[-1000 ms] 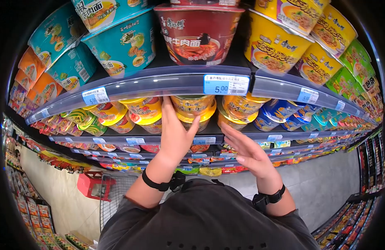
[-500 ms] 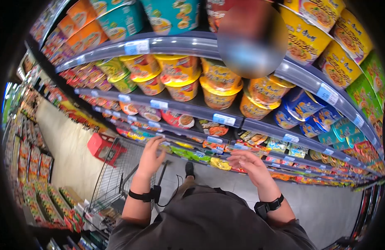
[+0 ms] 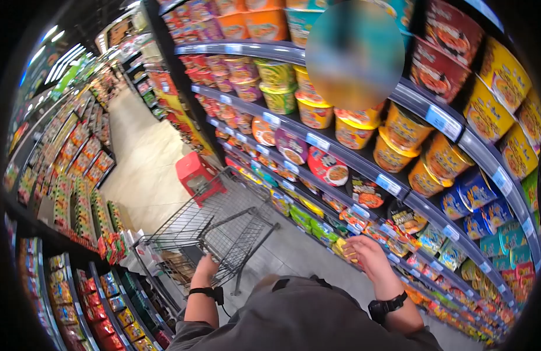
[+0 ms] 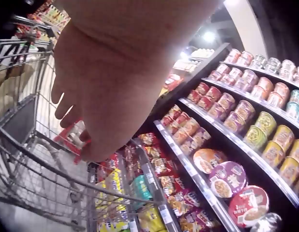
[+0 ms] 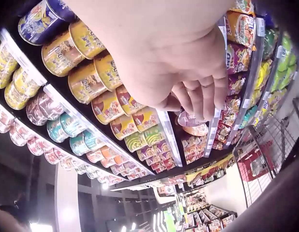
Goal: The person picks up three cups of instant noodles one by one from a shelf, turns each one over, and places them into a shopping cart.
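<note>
My left hand is held out low over the near end of a wire shopping cart, overlapping its dark handle panel in the head view. In the left wrist view its fingers hang apart beside the cart's wire side, with nothing between them. My right hand hovers in front of the lower noodle shelves, palm turned inward and fingers loosely bent. It holds nothing. In the right wrist view those fingers overlap rows of cup noodles. Yellow noodle bowls stand stacked on the shelf ahead.
A red plastic stool stands past the cart. The pale aisle floor runs away to the upper left. Packet racks line the left side. Above, a shelf bears large dark red noodle tubs; a blurred disc covers part of it.
Both hands have drawn back from the yellow bowls under the upper shelf. The view has turned left toward the aisle and cart, and my left hand has lowered to the cart's near end.
</note>
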A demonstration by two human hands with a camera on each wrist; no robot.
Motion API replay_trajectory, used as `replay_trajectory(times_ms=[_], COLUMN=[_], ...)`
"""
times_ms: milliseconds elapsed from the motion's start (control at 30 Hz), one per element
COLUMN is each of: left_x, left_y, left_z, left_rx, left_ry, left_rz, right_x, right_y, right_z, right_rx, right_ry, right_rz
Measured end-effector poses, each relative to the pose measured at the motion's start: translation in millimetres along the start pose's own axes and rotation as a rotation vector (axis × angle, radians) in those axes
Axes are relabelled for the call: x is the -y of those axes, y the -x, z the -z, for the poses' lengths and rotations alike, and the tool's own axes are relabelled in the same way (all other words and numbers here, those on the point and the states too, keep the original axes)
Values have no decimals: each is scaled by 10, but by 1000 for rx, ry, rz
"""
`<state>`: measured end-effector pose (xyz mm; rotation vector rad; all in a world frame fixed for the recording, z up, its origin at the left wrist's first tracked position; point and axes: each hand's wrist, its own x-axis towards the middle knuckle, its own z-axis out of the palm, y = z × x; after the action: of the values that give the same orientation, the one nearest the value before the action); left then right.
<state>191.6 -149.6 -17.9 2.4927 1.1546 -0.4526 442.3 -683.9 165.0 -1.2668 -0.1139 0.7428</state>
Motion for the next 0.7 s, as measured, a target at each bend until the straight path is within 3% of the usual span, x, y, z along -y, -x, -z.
replay_trajectory(times_ms=[33,100,167,367,500,567,700], left_x=[158,497,598,1307,1755,1898,1829], left_y=[-10,32,244,656,801,822,984], left_z=[-84,-298,-244,-270,-543,-710,-631], left_rx=[100,89,139,246,117,135,67], left_ry=[56,52,103,118,265,319,265], left_rz=[69,25,98,82,-81,-216,-300], right_x=[-1,-21,-63,-296,-564,-678,-912], right_y=[12,26,31,134,241,354,618], right_z=[-77,-240,-437,-1116,-1657,-1949,-2340], right_rx=[32,19,45,47,125,134,159], right_ry=[16,10,12,46,90,101,137], right_rz=[9,-24,-22,-75,-89,-99,-130])
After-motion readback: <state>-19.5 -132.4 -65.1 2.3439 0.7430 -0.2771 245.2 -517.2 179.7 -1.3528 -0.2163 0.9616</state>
